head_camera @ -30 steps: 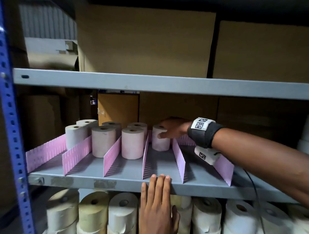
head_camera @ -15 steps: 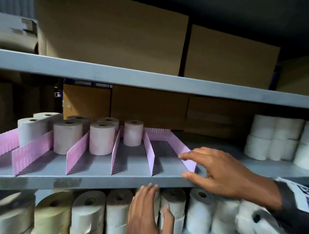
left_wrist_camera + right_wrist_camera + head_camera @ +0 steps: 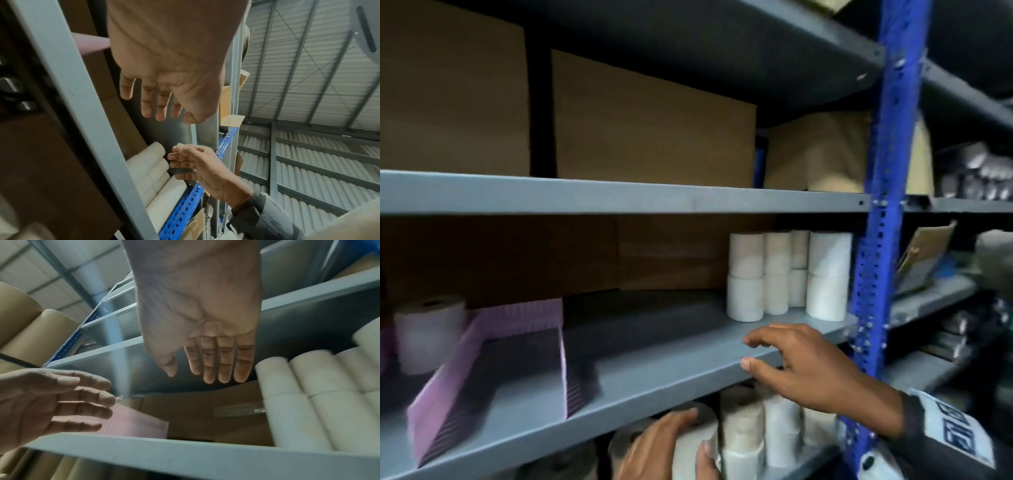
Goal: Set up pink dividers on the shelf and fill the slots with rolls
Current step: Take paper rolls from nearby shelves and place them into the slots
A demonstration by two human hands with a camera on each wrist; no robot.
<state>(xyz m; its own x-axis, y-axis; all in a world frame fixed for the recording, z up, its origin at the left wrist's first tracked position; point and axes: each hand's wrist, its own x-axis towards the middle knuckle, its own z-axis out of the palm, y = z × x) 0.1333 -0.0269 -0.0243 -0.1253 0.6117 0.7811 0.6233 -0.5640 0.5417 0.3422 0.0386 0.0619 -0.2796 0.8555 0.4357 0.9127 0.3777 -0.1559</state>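
Pink dividers (image 3: 565, 370) stand on the grey shelf (image 3: 654, 377) at the left, and one pale roll (image 3: 428, 329) sits at the back of a slot. The slot right of it holds nothing. A stack of white rolls (image 3: 784, 274) stands at the shelf's right end. My right hand (image 3: 750, 353) hovers over the shelf's front edge, short of that stack, fingers spread and holding nothing. My left hand (image 3: 671, 442) is lower, in front of the rolls on the shelf below, fingers straight and empty in the right wrist view (image 3: 82, 402). A pink divider (image 3: 133, 423) shows just beyond it.
A blue perforated upright (image 3: 876, 240) bounds the shelf right of the stacked rolls. Brown cardboard boxes (image 3: 647, 130) fill the shelf above and line the back. More rolls (image 3: 743, 431) crowd the lower shelf. Bare grey shelf lies between dividers and stack.
The view has swung right. My right hand let go of the roll it set in a slot and moved right along the shelf front. My left hand dropped below the shelf edge.
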